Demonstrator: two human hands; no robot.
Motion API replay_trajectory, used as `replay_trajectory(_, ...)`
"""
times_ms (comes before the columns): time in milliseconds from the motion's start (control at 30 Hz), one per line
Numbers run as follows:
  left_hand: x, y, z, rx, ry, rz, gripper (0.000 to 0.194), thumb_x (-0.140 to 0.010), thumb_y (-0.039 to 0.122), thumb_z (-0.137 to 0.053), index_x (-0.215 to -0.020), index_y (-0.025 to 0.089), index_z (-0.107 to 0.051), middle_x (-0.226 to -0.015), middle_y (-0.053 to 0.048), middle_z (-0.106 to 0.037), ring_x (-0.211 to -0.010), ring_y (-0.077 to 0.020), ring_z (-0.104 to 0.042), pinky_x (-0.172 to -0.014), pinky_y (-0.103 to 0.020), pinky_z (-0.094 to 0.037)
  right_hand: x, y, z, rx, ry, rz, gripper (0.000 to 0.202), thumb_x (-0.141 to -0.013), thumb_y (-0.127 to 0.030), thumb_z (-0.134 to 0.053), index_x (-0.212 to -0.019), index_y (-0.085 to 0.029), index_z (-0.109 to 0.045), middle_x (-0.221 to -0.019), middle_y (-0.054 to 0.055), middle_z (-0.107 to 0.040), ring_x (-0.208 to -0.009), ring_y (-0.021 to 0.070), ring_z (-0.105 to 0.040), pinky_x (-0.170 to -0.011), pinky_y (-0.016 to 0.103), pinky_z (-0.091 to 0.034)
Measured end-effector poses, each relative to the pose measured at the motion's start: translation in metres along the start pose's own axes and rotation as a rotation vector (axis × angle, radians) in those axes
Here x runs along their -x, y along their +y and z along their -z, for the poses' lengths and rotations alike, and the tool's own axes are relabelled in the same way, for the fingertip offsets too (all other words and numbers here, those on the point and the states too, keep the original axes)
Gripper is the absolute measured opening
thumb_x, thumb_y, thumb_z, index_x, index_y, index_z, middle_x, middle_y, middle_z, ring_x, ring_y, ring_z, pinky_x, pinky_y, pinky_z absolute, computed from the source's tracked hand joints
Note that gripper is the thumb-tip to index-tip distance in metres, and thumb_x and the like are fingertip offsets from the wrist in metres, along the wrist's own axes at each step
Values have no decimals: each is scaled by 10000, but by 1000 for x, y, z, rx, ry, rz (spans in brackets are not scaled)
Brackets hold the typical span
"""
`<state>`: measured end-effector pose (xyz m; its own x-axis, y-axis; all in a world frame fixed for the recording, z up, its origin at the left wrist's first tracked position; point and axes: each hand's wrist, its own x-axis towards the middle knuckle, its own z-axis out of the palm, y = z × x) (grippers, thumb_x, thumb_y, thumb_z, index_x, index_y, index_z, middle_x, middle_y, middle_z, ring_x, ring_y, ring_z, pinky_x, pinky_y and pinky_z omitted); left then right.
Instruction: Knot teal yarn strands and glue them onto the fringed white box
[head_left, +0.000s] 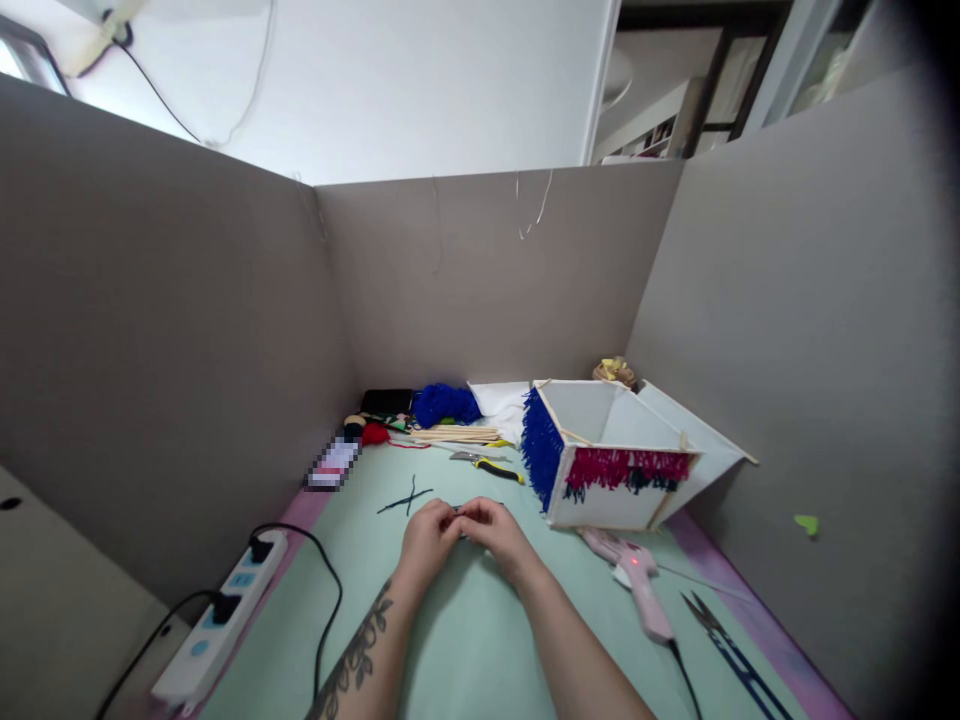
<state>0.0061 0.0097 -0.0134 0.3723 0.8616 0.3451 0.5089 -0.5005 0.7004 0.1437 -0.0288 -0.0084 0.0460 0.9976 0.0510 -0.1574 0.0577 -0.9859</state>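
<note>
On the pale green tabletop (480,660), midway between its left and right edges, the left hand (427,538) and right hand (493,532) meet, fingers narrowed to a pinch on a slim dark strand (457,508), mostly hidden by the fingertips. Near them, toward the far left corner, lie crossed dark strands (410,496). Something so thin could slip or kink if the pinch loosened. The pink plastic glue gun (636,580), toward the right edge, shows a red light and is probably hot; a rightward sweep of the right forearm could meet it, and its nozzle, close by the box, might smear glue there. The looping black cord (334,570) near the left edge could snag the left forearm. The white open-topped board box (600,508), by the right edge, carries blue yarn fringe (541,450) and crimson yarn fringe (622,465); pale inner walls show, its floor hidden. Behind it, a brown rounded holder (615,374) bears something yellow, too small to identify.
</note>
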Motion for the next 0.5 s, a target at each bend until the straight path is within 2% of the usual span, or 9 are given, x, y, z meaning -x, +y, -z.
replay_trajectory(200, 1, 3, 1, 10, -30, -15, 161, -746, 269, -543, -613, 184, -579, -642, -5, -513, -609, -137, -464, -575, -244, -317, -2, 6, 0, 46, 53, 33, 132, -641, -276, -637, -645, -174, -555, -566, -40, -525, -546, 108, -455, -521, 221, -341)
replay_trajectory(367, 2, 7, 1, 74, -47, -47, 113, -774, 243, -499, -725, 195, -588, -747, -25, -550, -691, -158, -490, -635, -260, -362, -4, 4, 7, 37, 56, 14, 167, -646, -319, -631, -640, -172, -551, -536, -45, -499, -493, 90, -395, -485, 214, -300)
replay_trajectory(500, 1, 8, 0, 143, -26, -44, 139, -810, 247, -446, -738, 190, -551, -772, -33, -546, -742, -166, -495, -678, -271, -384, -5, 6, 10, 73, 46, 54, 186, -667, -337, -630, -660, -171, -547, -561, -40, -513, -516, 97, -422, -502, 217, -321)
